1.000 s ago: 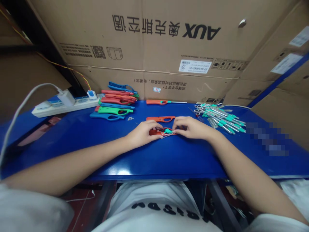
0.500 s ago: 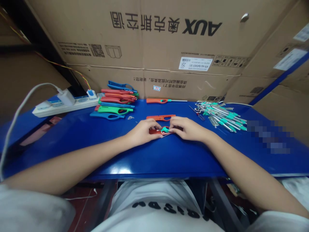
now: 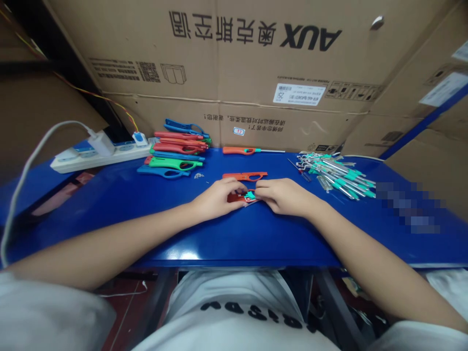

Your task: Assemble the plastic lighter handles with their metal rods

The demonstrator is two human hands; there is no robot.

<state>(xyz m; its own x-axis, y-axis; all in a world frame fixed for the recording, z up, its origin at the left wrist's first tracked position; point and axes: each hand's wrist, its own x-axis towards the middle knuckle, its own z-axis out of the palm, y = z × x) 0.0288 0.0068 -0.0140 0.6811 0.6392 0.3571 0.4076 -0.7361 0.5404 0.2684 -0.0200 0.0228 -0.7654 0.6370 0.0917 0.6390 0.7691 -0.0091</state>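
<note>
My left hand is closed round the handle end of an orange-red lighter casing half, low over the table. Inside the casing lies a green plastic part. My right hand pinches at that green part and the casing's right end; its fingertips are partly hidden. Just beyond both hands, a second orange casing half lies on the blue table. Farther back is an orange lighter with a green trigger and a metal tube.
Several coloured lighter casings are piled at the left, with tiny screws beside them. At the right lie metal tubes with green parts and a screwdriver. A power strip stands far left; cardboard walls the back.
My right fingers have curled in more and shifted slightly at the green part. My left hand keeps its hold on the casing. The camera view has shifted a little.
</note>
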